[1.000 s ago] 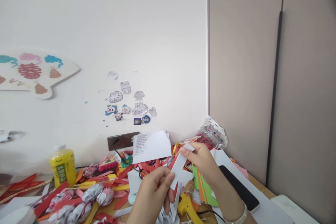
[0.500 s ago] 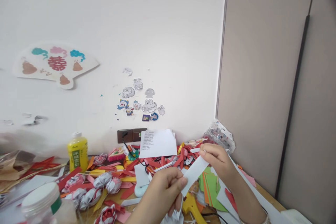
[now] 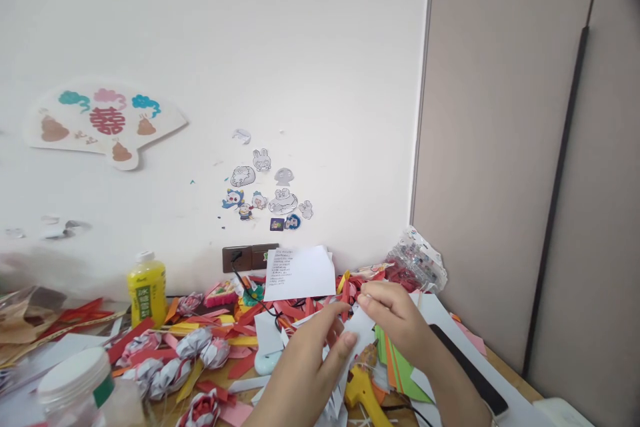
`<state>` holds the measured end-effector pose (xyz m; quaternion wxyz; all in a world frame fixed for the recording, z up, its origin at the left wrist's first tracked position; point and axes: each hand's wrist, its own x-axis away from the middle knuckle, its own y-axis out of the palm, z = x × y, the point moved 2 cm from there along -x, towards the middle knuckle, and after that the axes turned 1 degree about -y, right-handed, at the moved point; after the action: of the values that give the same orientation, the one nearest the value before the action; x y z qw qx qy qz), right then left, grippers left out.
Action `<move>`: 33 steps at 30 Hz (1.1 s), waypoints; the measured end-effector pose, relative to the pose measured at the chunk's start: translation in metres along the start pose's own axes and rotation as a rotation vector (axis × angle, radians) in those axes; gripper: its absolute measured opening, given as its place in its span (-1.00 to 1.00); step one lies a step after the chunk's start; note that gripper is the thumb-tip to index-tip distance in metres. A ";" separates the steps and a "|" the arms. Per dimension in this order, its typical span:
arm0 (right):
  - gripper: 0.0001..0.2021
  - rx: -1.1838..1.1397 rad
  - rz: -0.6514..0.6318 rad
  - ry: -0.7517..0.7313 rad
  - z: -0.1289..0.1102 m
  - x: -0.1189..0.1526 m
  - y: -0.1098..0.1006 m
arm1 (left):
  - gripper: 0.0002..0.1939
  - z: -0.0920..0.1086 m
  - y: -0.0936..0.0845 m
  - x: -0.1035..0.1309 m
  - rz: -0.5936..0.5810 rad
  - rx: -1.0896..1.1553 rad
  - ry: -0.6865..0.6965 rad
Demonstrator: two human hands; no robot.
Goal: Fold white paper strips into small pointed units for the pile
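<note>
A white paper strip [image 3: 361,330] runs between my two hands above the cluttered table. My left hand [image 3: 320,353] is at its lower left side, with thumb and fingers closed around the paper. My right hand [image 3: 393,313] pinches the strip's upper end, fingers bent over it. Just below the strip lies a yellow glue gun [image 3: 365,393]. Green and orange paper sheets [image 3: 400,363] lie under my right wrist. Part of the strip is hidden behind my fingers.
A yellow bottle [image 3: 147,292] and a white-lidded jar [image 3: 75,380] stand at the left. Crumpled paper flowers [image 3: 170,377] and red scraps cover the table. A handwritten sheet [image 3: 305,273] leans against the wall. A black phone [image 3: 470,370] lies at the right.
My right hand has moved left and slightly down, closer to my left hand, and less of the strip shows. The black phone now shows beside my right forearm.
</note>
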<state>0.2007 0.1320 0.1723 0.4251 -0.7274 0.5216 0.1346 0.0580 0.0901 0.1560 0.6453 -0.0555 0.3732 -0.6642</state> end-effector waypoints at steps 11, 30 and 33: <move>-0.64 0.079 0.057 0.005 -0.005 -0.001 0.014 | -0.74 0.001 0.007 0.003 -0.040 -0.231 -0.042; -0.68 0.109 -0.074 0.115 -0.016 0.003 0.010 | -0.68 0.010 0.002 0.005 -0.029 -0.200 -0.036; -0.65 0.146 -0.070 0.097 -0.015 0.003 0.012 | -0.67 0.006 0.004 0.005 0.001 -0.210 -0.025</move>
<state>0.1883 0.1178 0.1735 0.4554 -0.7181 0.5242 0.0458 0.0637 0.0836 0.1566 0.6409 -0.1308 0.4327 -0.6204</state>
